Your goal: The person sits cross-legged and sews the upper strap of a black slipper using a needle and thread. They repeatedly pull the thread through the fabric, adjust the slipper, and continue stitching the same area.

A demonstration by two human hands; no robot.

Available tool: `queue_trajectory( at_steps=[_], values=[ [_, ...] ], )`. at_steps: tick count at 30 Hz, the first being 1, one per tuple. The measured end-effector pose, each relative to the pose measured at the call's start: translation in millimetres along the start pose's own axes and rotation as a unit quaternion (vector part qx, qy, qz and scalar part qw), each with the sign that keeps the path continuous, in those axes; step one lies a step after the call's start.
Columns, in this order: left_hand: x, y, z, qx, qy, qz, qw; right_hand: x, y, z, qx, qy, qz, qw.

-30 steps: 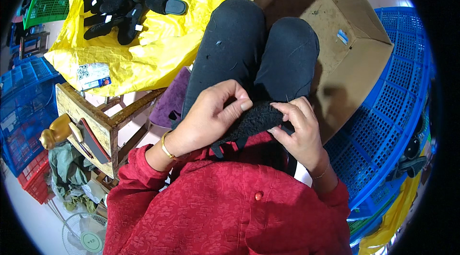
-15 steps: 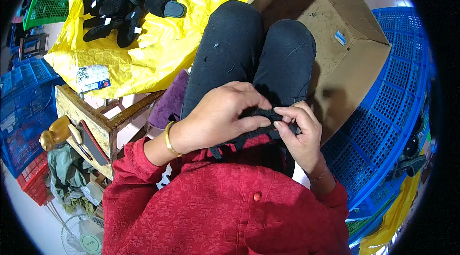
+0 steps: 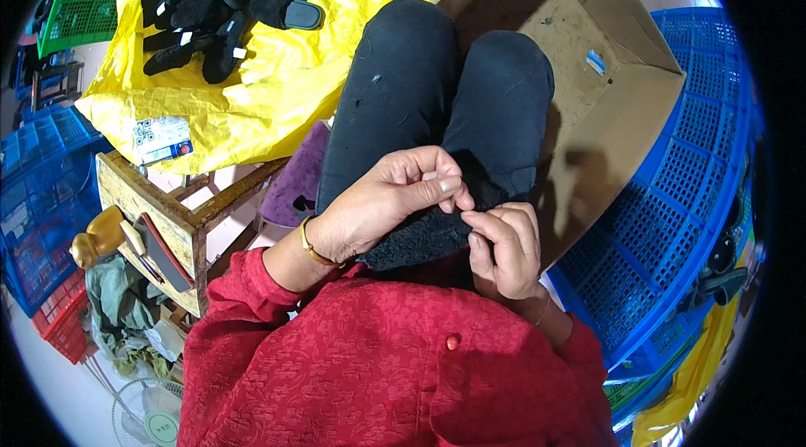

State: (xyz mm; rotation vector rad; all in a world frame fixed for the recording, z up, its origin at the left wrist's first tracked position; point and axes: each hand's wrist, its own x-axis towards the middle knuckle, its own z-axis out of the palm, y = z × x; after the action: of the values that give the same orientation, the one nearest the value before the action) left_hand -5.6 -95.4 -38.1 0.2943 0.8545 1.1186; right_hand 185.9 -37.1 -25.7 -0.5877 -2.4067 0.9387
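A black furry piece (image 3: 420, 239), like the fur of the slippers nearby, lies across my lap under both hands; its full shape is hidden. My left hand (image 3: 401, 199) is above it, thumb and fingers closed in a pinch. Close against those fingertips, my right hand (image 3: 508, 250) is closed too, thumb and forefinger pressed together at the edge of the fur. Whatever is between the fingertips is too small to make out.
Black slippers (image 3: 285, 10) are heaped on a yellow plastic sheet (image 3: 277, 120) at far left. A cardboard box (image 3: 630, 103) stands right of my knees, beside a large blue basket (image 3: 663, 220). At left are a wooden stool (image 3: 151, 195), a wooden-handled tool (image 3: 101, 233) and a fan (image 3: 151, 418).
My left hand has turned and its fingers have closed into a tighter pinch. My right hand has lowered slightly. More of the black furry surface now shows.
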Motion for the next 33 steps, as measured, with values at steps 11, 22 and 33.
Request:
queue_trajectory(
  at_steps=[11, 22, 33],
  values=[
    [-1, -9, 1, -0.067, 0.075, 0.058, 0.993, 5, -2, 15, -0.011, -0.030, 0.116, 0.993],
    [-11, -7, -4, -0.102, 0.099, 0.070, 0.987, 23, -10, -21, 0.130, 0.021, 0.270, 0.954],
    [-7, 4, 7, -0.060, 0.090, 0.072, 0.992, 46, -25, -20, -0.036, -0.152, 0.123, 0.980]
  ],
)
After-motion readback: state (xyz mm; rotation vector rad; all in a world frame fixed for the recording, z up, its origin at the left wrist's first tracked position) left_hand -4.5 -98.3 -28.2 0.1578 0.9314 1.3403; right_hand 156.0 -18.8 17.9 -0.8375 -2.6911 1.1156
